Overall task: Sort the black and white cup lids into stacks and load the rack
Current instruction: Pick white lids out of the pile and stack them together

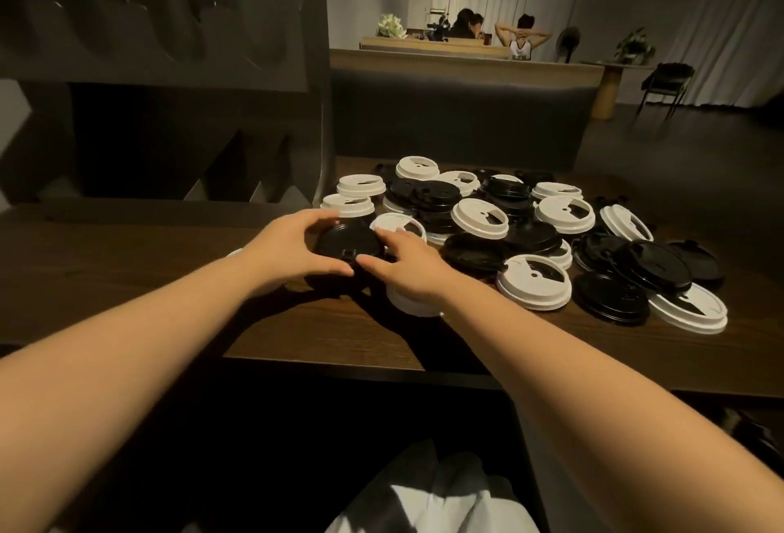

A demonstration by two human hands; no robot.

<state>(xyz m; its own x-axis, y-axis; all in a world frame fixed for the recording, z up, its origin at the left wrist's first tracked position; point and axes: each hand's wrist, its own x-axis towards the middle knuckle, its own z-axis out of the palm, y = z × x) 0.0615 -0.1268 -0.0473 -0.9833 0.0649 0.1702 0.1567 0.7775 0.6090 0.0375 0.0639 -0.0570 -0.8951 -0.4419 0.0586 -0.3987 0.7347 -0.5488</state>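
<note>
A black lid [345, 240] sits on top of a black stack near the table's middle, held between both hands. My left hand [292, 250] curls round its left side, thumb at the front. My right hand [403, 263] grips its right side, thumb tip by the lid's tab. Under my right wrist lies a white lid stack [409, 303]. A mixed pile of black and white lids [509, 227] spreads to the right. The dark rack [169, 66] with its slots stands at the left rear.
The wooden table [127, 269] has its front edge close to me. A dark bench back [458, 117] runs behind the table. People sit at a far counter. White cloth lies in my lap at the bottom.
</note>
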